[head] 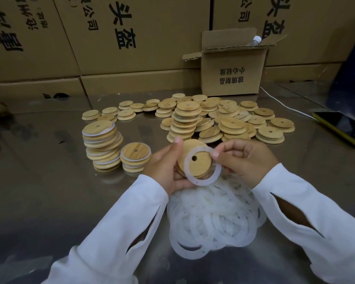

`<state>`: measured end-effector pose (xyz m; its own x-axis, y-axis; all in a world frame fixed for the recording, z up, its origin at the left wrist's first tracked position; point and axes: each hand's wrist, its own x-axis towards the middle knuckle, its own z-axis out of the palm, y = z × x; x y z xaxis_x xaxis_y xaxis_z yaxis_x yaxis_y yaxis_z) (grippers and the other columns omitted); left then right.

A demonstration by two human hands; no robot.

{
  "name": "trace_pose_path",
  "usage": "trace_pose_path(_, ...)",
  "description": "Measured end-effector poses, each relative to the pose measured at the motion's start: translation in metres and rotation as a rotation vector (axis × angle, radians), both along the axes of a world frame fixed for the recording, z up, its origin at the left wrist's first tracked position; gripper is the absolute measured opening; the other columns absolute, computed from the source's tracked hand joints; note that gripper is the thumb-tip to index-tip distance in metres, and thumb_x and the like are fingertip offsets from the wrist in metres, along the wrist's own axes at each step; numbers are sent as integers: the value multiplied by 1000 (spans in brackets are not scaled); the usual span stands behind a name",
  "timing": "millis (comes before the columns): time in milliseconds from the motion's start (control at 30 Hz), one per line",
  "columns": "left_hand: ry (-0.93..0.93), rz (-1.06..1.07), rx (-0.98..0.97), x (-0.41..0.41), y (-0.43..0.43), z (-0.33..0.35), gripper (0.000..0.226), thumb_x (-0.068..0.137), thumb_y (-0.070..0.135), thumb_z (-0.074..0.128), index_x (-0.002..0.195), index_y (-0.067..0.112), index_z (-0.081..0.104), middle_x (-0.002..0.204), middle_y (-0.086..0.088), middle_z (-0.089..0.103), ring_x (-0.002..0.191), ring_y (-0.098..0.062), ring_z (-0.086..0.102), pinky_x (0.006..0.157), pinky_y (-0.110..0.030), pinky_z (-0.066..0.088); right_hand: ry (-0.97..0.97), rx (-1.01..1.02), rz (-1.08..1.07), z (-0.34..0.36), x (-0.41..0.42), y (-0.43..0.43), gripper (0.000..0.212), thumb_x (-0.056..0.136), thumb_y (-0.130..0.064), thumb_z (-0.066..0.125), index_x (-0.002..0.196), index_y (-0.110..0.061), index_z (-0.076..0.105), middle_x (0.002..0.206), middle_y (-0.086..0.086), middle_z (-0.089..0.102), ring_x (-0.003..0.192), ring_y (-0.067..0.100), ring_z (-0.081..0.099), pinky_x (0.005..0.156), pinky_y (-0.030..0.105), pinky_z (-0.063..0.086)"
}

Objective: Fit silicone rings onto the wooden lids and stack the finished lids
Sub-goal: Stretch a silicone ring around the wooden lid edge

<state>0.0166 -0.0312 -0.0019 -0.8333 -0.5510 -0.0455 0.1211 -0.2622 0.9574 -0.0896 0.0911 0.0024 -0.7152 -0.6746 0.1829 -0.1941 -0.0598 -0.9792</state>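
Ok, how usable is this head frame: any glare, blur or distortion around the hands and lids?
Head view: wide-angle bending bows the cardboard boxes at the edges; the shiny metal table shows soft reflections, no harsh glare. The wooden lid and silicone ring in both hands are sharp enough; the ring pile and sleeves look softer.

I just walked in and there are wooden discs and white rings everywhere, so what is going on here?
A person is fitting silicone rings onto wooden lids at a metal table. The left hand holds one wooden lid while the right hand holds a silicone ring against it, not yet seated all round. Two stacks of finished lids stand to the left, loose lids lie behind, and a heap of spare rings sits below the hands.
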Motion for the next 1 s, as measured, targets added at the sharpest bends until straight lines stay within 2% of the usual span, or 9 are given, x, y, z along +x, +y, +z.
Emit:
trace_pose_path(67,21,-16,-154,1,4,-2,13,83,26,59,89,20,69,83,-4,71,76,-20,71,55,-30,57,11,-64,-53,0,1,-1,15,75,-9,69,65,-19,67,56,-1,66,53,8,60,54,16,50)
trace_pose_path(133,53,-32,-279,2,9,-5,12,86,15,57,94,20,64,84,-2,69,78,-18,69,56,-26,56,14,-132,-90,2,4,-2,15,75,-8,69,66,-18,67,55,-2,65,53,6,60,54,15,49)
trace_pose_path(233,92,-79,-351,2,14,-6,12,86,18,55,96,22,62,86,-3,68,83,-20,69,61,-27,58,29,-177,-109,4,6,-2,13,75,-7,68,67,-17,66,53,-4,63,50,4,57,51,14,46)
trace_pose_path(333,106,-105,-366,3,15,-6,14,89,15,50,99,21,60,94,-10,66,87,-24,67,63,-28,58,55,-176,-116,5,7,-2,13,76,-6,68,68,-17,66,55,-5,62,51,3,56,51,13,46)
trace_pose_path(533,106,-124,-359,2,16,-6,20,93,13,44,106,24,56,107,-11,63,97,-24,64,69,-27,58,69,-170,-116,6,8,-1,11,77,-7,66,71,-16,68,59,-3,64,54,1,58,53,11,47)
trace_pose_path(700,95,-129,-329,2,15,-6,22,93,12,44,111,21,54,110,-12,62,101,-26,63,71,-28,58,106,-158,-127,7,10,-1,11,78,-6,66,71,-15,65,65,0,63,55,-1,57,55,10,47)
trace_pose_path(1000,102,-143,-274,1,15,-2,23,94,9,41,114,12,53,106,-12,63,95,-23,64,68,-23,57,64,-162,-110,10,10,1,10,80,-4,62,73,-11,62,57,-4,59,49,-4,55,49,8,43)
